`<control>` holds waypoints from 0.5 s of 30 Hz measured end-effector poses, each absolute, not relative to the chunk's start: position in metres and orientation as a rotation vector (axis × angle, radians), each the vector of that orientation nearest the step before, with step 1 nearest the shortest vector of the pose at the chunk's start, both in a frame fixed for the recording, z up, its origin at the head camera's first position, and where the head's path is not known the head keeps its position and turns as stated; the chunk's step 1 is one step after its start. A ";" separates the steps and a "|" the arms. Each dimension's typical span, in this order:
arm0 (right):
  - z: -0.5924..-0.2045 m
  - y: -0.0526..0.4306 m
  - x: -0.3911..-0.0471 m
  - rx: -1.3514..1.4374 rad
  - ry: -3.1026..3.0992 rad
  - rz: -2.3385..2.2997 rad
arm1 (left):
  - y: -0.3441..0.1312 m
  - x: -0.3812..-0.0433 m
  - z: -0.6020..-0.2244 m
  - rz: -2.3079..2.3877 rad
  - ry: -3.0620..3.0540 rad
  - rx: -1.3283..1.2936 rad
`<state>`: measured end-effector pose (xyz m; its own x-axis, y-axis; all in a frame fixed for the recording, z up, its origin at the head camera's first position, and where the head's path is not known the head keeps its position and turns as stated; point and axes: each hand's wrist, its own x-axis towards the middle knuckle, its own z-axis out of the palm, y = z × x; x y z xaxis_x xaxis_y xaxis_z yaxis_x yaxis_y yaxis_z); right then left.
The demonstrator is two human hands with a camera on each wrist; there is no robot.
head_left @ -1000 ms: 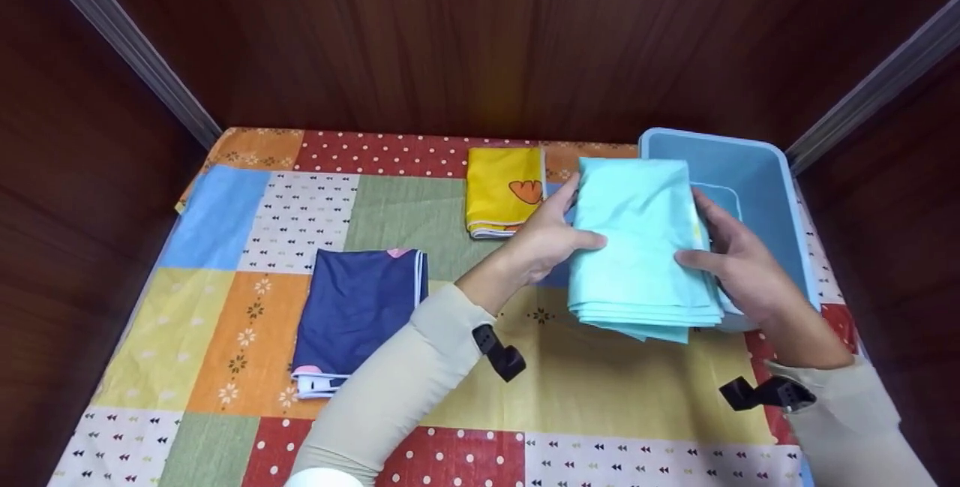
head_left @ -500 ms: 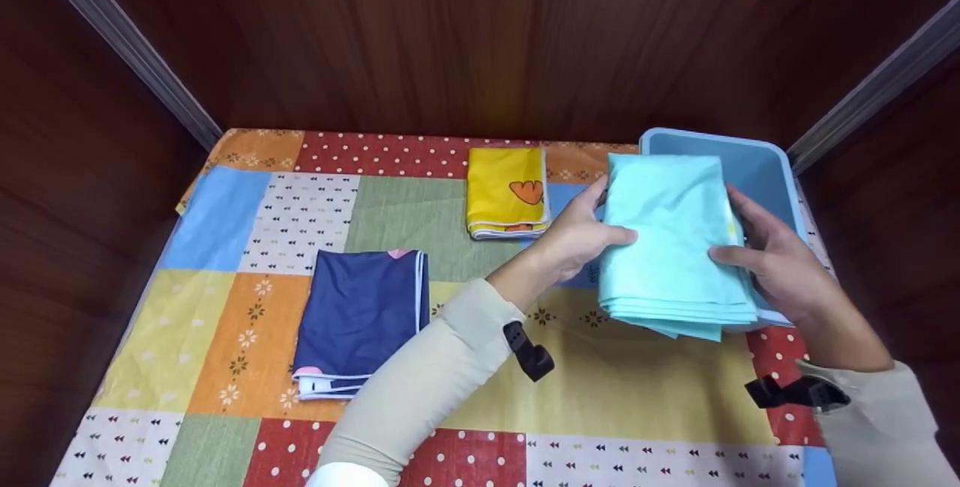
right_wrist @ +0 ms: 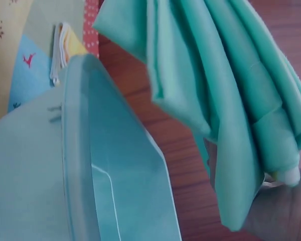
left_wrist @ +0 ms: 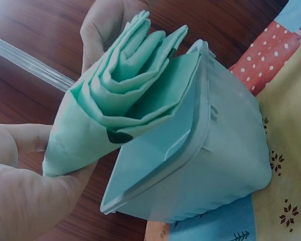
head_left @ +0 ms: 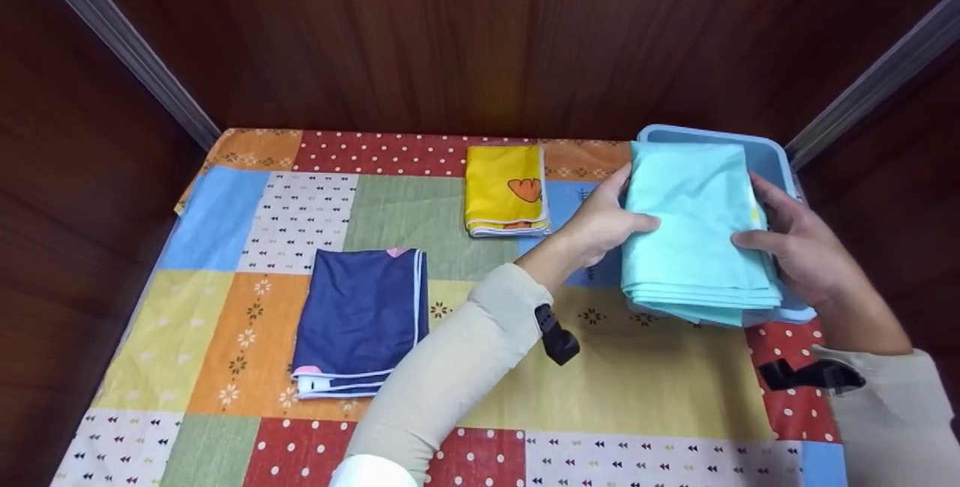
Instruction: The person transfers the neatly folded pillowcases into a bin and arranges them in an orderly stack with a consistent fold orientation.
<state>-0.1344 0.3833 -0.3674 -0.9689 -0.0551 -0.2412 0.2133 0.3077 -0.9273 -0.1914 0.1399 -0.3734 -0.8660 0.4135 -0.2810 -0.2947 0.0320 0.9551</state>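
Observation:
Both hands hold a folded turquoise cloth in the air, overlapping the light blue plastic bin in the head view. My left hand grips its left edge, thumb on top and fingers behind. On the opposite edge, my right hand pinches it the same way. The left wrist view shows the stacked folds of the cloth over the rim of the bin. From the right wrist, the layers of the cloth hang beside the bin's open mouth.
A folded yellow cloth with orange prints lies toward the back. Nearer the left sits a folded navy cloth with white edging. Everything rests on a patchwork tablecloth. Dark wood panels enclose the back and sides.
Both hands have carried the turquoise cloth to the right and slightly away, so it now covers more of the bin. The yellow and navy cloths stay where they were.

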 end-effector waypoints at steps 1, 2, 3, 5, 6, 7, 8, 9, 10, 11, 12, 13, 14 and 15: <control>-0.367 0.384 -0.135 0.155 2.343 -1.714 | 0.141 -0.193 -0.374 1.878 1.832 0.121; -0.367 0.384 -0.136 0.159 2.342 -1.708 | 0.141 -0.194 -0.374 1.881 1.826 0.127; -0.367 0.385 -0.137 0.161 2.345 -1.702 | 0.142 -0.195 -0.375 1.884 1.822 0.132; -0.367 0.385 -0.139 0.161 2.354 -1.684 | 0.144 -0.197 -0.375 1.895 1.811 0.134; -0.367 0.386 -0.140 0.162 2.367 -1.665 | 0.145 -0.197 -0.375 1.899 1.805 0.132; -0.366 0.387 -0.141 0.158 2.382 -1.644 | 0.146 -0.198 -0.375 1.899 1.807 0.129; -0.365 0.387 -0.143 0.158 2.398 -1.620 | 0.148 -0.199 -0.374 1.900 1.809 0.128; -0.364 0.388 -0.144 0.167 2.409 -1.596 | 0.149 -0.200 -0.373 1.896 1.822 0.118; -0.362 0.389 -0.145 0.168 2.412 -1.586 | 0.151 -0.202 -0.372 1.893 1.833 0.113; -0.361 0.390 -0.147 0.171 2.412 -1.581 | 0.152 -0.203 -0.371 1.889 1.847 0.107; -0.359 0.390 -0.149 0.177 2.414 -1.574 | 0.154 -0.204 -0.370 1.886 1.860 0.104; -0.358 0.391 -0.151 0.181 2.416 -1.566 | 0.156 -0.205 -0.368 1.882 1.875 0.102; -0.356 0.392 -0.152 0.192 2.413 -1.562 | 0.158 -0.206 -0.367 1.877 1.886 0.101; -0.354 0.394 -0.154 0.202 2.408 -1.559 | 0.160 -0.207 -0.365 1.869 1.900 0.101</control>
<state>-0.1539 0.3935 -0.3545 -0.9551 -0.0269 -0.2949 0.2580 0.4130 -0.8734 -0.2068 0.1600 -0.3651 -0.8868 0.3715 -0.2750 -0.2690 0.0689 0.9607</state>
